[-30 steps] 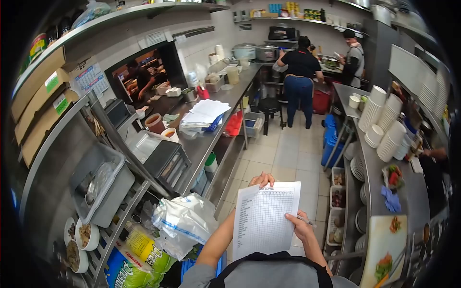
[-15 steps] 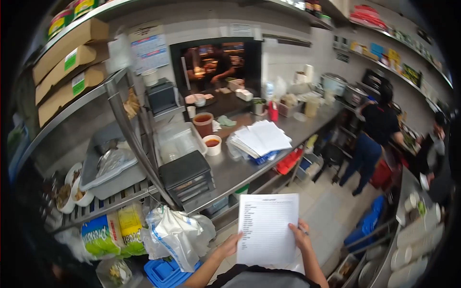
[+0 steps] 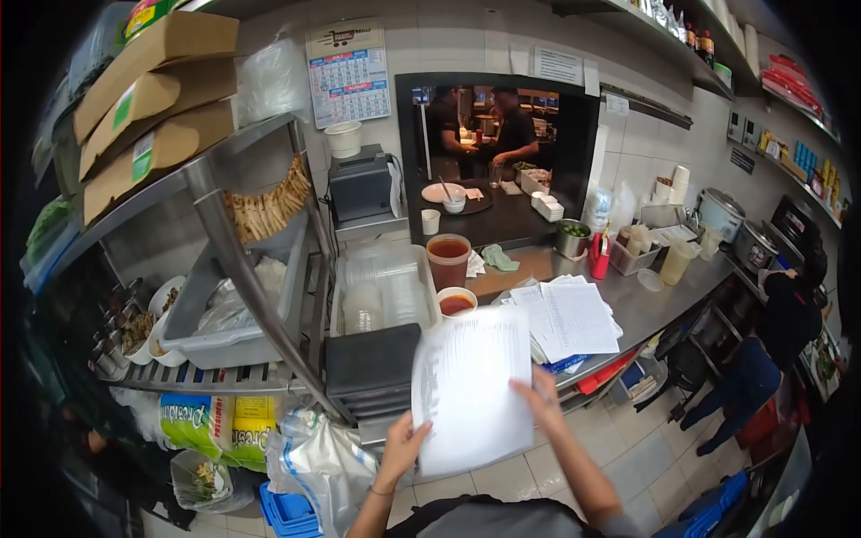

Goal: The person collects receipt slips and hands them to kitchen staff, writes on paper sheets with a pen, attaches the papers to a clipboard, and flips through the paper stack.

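A white sheaf of printed paper (image 3: 475,394), slightly blurred, is held up in front of me. My left hand (image 3: 405,446) grips its lower left edge, thumb on the front. On the opposite edge, my right hand (image 3: 541,401) is closed, a little smeared by motion. Just beyond the right hand, a pile of printed sheets (image 3: 574,314) lies on the steel counter (image 3: 641,305). A white tub of red sauce (image 3: 456,303) stands behind the top of the held paper, beside a taller container of reddish-brown liquid (image 3: 448,260).
To the left, a metal rack (image 3: 260,305) carries a grey bin (image 3: 224,350) and cardboard boxes (image 3: 157,117). A black drawer unit (image 3: 372,359) sits at the counter's near end. Two people are beyond the serving window (image 3: 592,117); another person (image 3: 762,341) stands far right.
The paper has risen and moved toward the counter, now tilted, with both hands still on it. My view has turned left, so the counter and window appear further right.
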{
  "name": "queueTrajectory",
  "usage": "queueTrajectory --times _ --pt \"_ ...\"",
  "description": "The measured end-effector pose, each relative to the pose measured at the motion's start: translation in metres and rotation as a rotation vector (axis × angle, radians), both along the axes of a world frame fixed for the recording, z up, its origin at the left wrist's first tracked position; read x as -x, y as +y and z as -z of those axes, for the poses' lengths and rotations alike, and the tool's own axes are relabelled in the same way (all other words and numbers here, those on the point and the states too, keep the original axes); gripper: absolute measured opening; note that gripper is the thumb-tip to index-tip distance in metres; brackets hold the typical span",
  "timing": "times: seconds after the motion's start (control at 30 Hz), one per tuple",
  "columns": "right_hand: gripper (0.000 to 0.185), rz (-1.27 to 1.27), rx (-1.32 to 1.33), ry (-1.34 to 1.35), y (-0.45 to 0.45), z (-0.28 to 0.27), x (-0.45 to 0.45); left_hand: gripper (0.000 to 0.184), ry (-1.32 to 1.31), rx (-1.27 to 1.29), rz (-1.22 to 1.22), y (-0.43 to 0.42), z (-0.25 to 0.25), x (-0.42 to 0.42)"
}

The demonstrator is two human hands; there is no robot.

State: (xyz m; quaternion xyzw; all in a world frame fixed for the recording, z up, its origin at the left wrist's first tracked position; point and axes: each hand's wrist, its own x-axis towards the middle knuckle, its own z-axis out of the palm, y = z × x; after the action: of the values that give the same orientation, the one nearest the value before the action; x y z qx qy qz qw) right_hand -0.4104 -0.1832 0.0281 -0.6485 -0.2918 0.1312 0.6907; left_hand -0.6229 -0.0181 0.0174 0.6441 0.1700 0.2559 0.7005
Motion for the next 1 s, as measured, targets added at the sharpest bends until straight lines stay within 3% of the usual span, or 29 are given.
queueTrajectory --times 0.1,0.13,0.17,0.2,0.3,0.33,0.4,0.5,0.57,0.7,0.93,1.0 --pt "0.036 -0.007 0.052 -0.293 0.048 -0.076 -0.095 0.045 -0.152 -0.011 -0.043 0.023 -0.029 -0.051" --pt "0.033 -0.059 0.051 -0.344 0.064 -0.116 -0.115 0.048 -0.188 -0.051 -0.066 0.027 -0.044 -0.066" --pt "0.026 -0.042 -0.004 -0.617 0.090 -0.126 -0.165 0.048 -0.199 -0.110 -0.133 0.036 -0.044 -0.078" --pt "0.023 -0.107 -0.064 -0.685 0.104 -0.178 -0.168 0.048 -0.175 -0.227 -0.224 0.041 -0.050 -0.085" --pt "0.045 -0.048 0.152 -0.790 0.165 -0.257 -0.245 0.047 -0.047 -0.604 -0.504 0.064 -0.046 -0.105" --pt "0.040 -0.078 -0.032 -0.788 0.187 -0.275 -0.267 0.046 0.015 -0.683 -0.580 0.070 -0.044 -0.108" --pt "0.025 -0.014 -0.215 -1.040 0.236 -0.316 -0.320 0.047 0.075 -0.731 -0.669 0.081 -0.030 -0.115" --pt "0.022 -0.011 -0.240 -0.917 0.297 -0.377 -0.372 0.047 0.217 -0.788 -0.789 0.087 -0.013 -0.123" --pt "0.027 0.199 -0.218 -0.945 0.326 -0.411 -0.388 0.048 0.299 -0.821 -0.840 0.091 -0.013 -0.131" --pt "0.030 0.331 -0.295 -0.843 0.383 -0.470 -0.418 0.054 0.406 -0.804 -0.902 0.089 -0.018 -0.137" --pt "0.032 0.617 -0.437 -0.775 0.467 -0.541 -0.476 0.056 0.492 -0.815 -0.975 0.083 -0.034 -0.153" --pt "0.032 0.672 -0.519 -0.761 0.475 -0.548 -0.482 0.044 0.460 -0.882 -0.997 0.079 -0.051 -0.155"
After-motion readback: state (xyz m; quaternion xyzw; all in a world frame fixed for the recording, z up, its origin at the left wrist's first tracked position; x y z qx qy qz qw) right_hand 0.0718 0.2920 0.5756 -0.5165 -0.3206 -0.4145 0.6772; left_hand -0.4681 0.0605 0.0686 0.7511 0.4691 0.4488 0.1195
